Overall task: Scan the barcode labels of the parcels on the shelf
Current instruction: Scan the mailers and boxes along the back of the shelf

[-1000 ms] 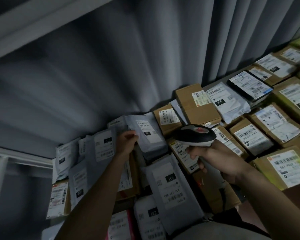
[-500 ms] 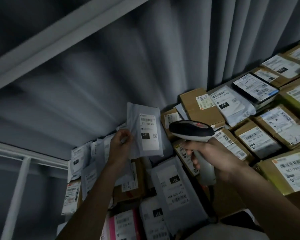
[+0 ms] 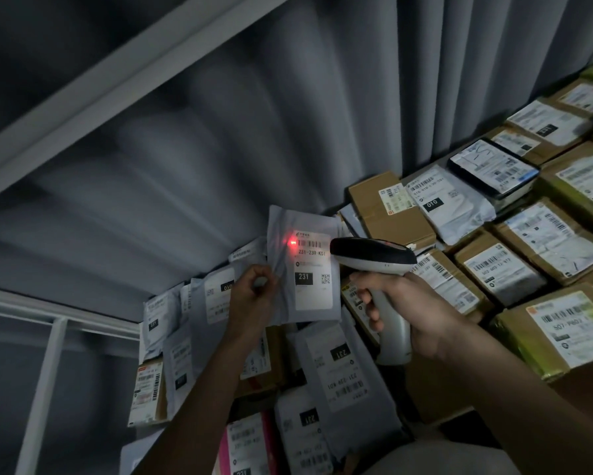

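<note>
A grey parcel [image 3: 301, 269] is held upright by the left hand [image 3: 253, 296]; the scanner [image 3: 373, 258], gripped in the right hand [image 3: 415, 310], points left at its barcode [image 3: 309, 244].

The grey mailer [image 3: 303, 265] I hold up reads "231-239-K01" and "231". A mailer [image 3: 449, 204] far right shows "010"; the near one [image 3: 336, 368] reads "231".

Grey mailer [image 3: 301, 265] now upright before the scanner [image 3: 373, 257], red dot [image 3: 292, 242] newly on its label.
</note>
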